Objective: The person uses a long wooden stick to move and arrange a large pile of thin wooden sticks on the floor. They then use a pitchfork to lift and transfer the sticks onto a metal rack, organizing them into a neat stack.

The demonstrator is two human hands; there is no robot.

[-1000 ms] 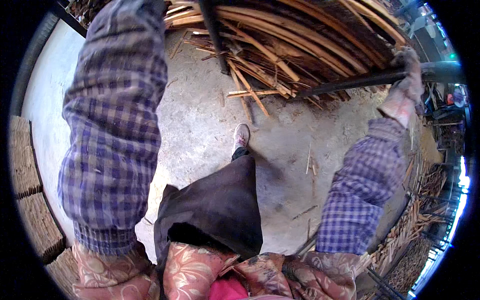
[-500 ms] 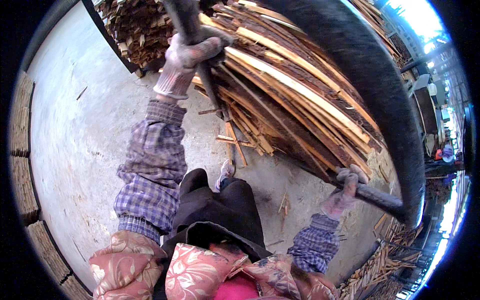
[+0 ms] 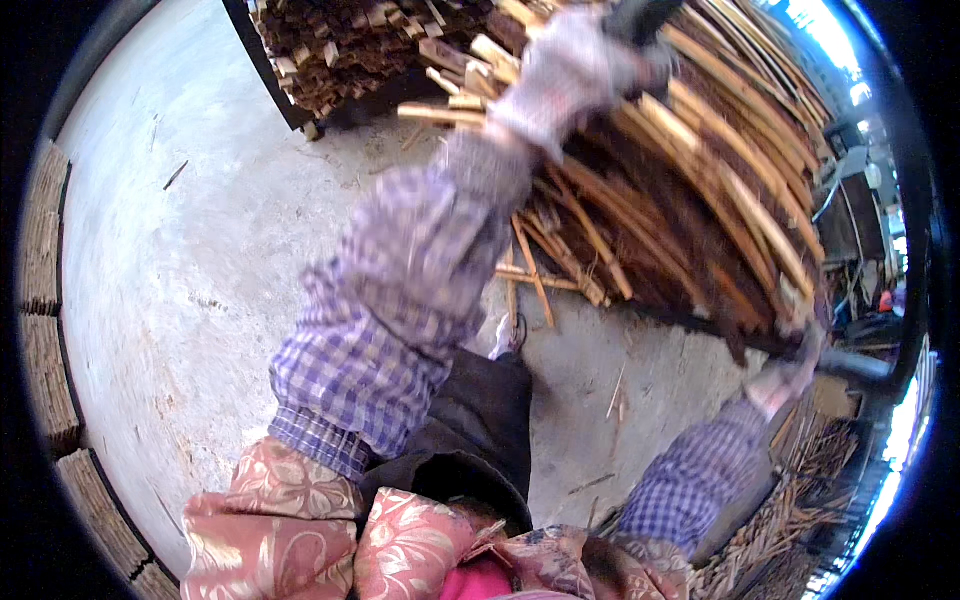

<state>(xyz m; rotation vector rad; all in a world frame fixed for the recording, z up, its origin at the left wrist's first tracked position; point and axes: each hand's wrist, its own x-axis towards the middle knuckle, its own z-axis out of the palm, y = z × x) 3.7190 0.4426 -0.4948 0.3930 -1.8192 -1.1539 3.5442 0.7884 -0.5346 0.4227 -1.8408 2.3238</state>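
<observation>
My left hand (image 3: 570, 80), in a light, stained knitted glove, is closed around a dark bar (image 3: 642, 18) at the top of the view; motion smears it. My right hand (image 3: 792, 370), gloved too and blurred, is at the far right, wrapped round another dark bar (image 3: 855, 363). Between the two hands lies a large heap of long, thin wood strips (image 3: 740, 200), some pale, some with brown bark. Thinner loose sticks (image 3: 545, 250) poke out of its near side toward the floor. How the two bars join is hidden.
Another stack of cut wood (image 3: 350, 50) stands at the upper left behind a dark edge. Bundled boards (image 3: 45, 375) line the left rim. Scattered sticks (image 3: 800, 500) lie at the lower right. Splinters dot the grey concrete floor (image 3: 220, 280). One shoe (image 3: 515, 335) shows below me.
Both hands have shifted right in the view, the left one also up, still on the bars. The wood heap sits further right, and the thick dark curved bar over it has mostly left the view.
</observation>
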